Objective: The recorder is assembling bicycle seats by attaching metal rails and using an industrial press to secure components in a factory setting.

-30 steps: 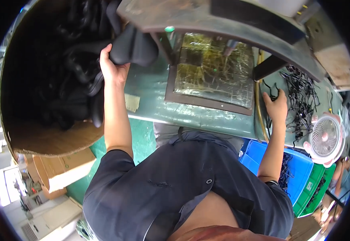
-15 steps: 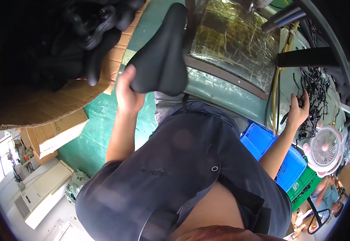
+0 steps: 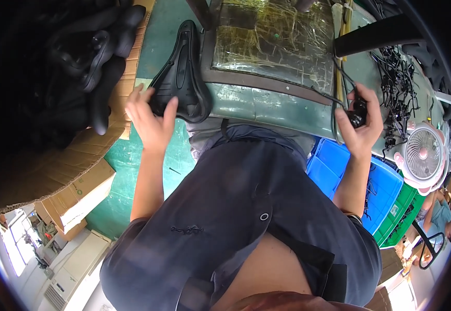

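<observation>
A black bicycle saddle (image 3: pixel 181 78) lies with its ribbed underside up at the left end of the workbench, its narrow nose pointing away from me. Beside its wide rear end is my left hand (image 3: pixel 150 122), thumb and fingers spread; the thumb overlaps the saddle's edge, and I cannot tell whether it presses on it. Farther right, my right hand (image 3: pixel 362 129) is closed around a small black part (image 3: pixel 359 111) with thin, dark, cable-like strands trailing from it. The fingers partly hide this part, so its exact kind is unclear.
An open cardboard box (image 3: pixel 75 142) with several black saddles stands at the left. A tape-covered pad (image 3: pixel 272 41) lies on the bench (image 3: pixel 251 106). To the right are tangled black parts (image 3: pixel 399 83), a pink-white fan (image 3: pixel 423 150), blue (image 3: pixel 386 189) and green (image 3: pixel 401 223) crates, and another person (image 3: pixel 438 217).
The saddle has gone from top up in my left hand to underside up on the bench, and that hand has opened. My right hand has moved left from the tangled parts, holding a black part.
</observation>
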